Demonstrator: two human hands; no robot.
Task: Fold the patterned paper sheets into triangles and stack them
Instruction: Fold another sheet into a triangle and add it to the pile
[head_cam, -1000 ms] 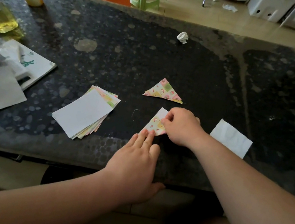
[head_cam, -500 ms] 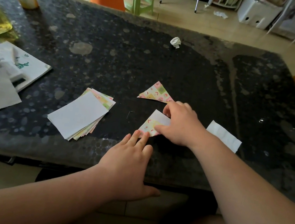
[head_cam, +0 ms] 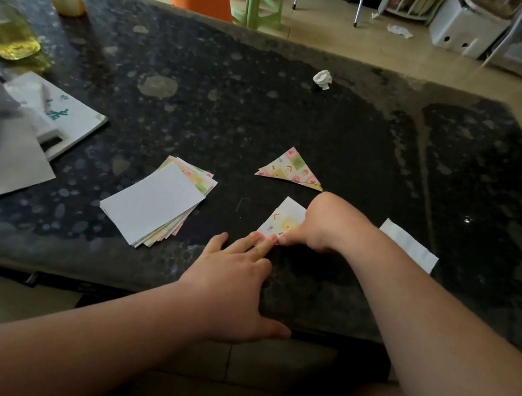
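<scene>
- My left hand (head_cam: 231, 282) lies flat at the near edge of the table (head_cam: 269, 95). Its fingers are straight and close together, with the tips resting on the near corner of the half-folded sheet (head_cam: 283, 219). The thumb hangs over the table's edge.
- My right hand (head_cam: 320, 225) is bunched on top of the same sheet, knuckles up, bearing down along its right side. The fingers are tucked under, so I cannot tell whether they pinch the paper or only press it.
- The sheet lies flat between the two hands, patterned flap nearest me and its white face showing at the far corner.
- One finished triangle (head_cam: 292, 170) lies just beyond the right hand, apart from the sheet.
- The stack of unfolded sheets (head_cam: 155, 204) sits to the left, white side up, with patterned edges fanned out beneath.
- A white slip of paper (head_cam: 410, 245) lies to the right of my forearm.
- Further off are a crumpled paper ball (head_cam: 322, 79) and a bottle of yellow liquid (head_cam: 7, 34).
</scene>
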